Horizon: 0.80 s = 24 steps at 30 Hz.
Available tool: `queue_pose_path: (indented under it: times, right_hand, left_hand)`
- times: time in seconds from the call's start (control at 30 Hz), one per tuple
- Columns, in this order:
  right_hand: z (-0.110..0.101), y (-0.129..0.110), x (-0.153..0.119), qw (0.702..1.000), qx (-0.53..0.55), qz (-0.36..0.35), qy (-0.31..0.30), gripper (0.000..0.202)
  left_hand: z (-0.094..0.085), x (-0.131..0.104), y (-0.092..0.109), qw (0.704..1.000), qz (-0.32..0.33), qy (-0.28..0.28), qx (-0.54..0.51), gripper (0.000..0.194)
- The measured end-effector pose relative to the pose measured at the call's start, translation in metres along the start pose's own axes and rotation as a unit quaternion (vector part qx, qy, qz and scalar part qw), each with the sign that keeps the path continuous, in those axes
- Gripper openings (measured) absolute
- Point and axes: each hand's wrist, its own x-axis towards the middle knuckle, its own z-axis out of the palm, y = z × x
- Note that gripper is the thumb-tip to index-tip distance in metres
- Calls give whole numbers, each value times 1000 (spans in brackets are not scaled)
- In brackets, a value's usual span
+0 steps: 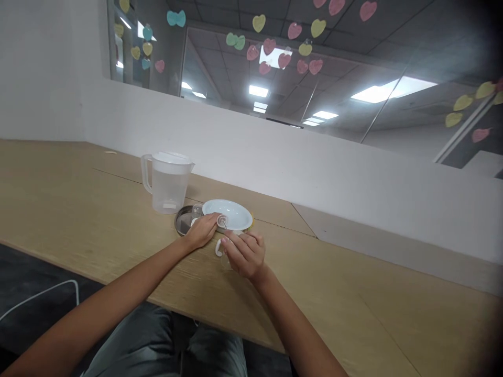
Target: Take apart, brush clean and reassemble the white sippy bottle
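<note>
My left hand (203, 230) is closed around the side of a small clear cup (222, 220), which sits tilted before the white oval dish (228, 212). My right hand (245, 253) is pinched at the fingertips, and a thin pale thing runs from them toward the cup's mouth; its kind is too small to tell. Just beside the right fingertips, a white curved handle (218, 248) shows, with something see-through behind it, partly hidden by the hand. Left of the left hand lies a round metal tray (181, 222) with a clear small container (197, 210) in it.
A translucent plastic pitcher (170, 183) with liquid in it stands behind the tray, handle to the left. The wooden table (353, 283) runs along a white wall (251, 167). Its front edge lies over my legs. A white cable (58, 285) hangs at the lower left.
</note>
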Motion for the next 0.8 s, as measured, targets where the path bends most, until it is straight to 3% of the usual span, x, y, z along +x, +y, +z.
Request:
queue_pose_path:
  times: [0.17,0.4,0.8]
  right_hand:
    - [5,0,1,999,17,40,-13,20]
    - [13,-2,-4,997,38,18,-70,38]
    - [15,0,-4,993,44,51,-98,28]
  left_hand:
    - [1,-1,1,1000,8,5,-7,28]
    - [8,-3,-7,999,22,24,-17,28]
    - [13,-5,-8,999,32,15,-13,28]
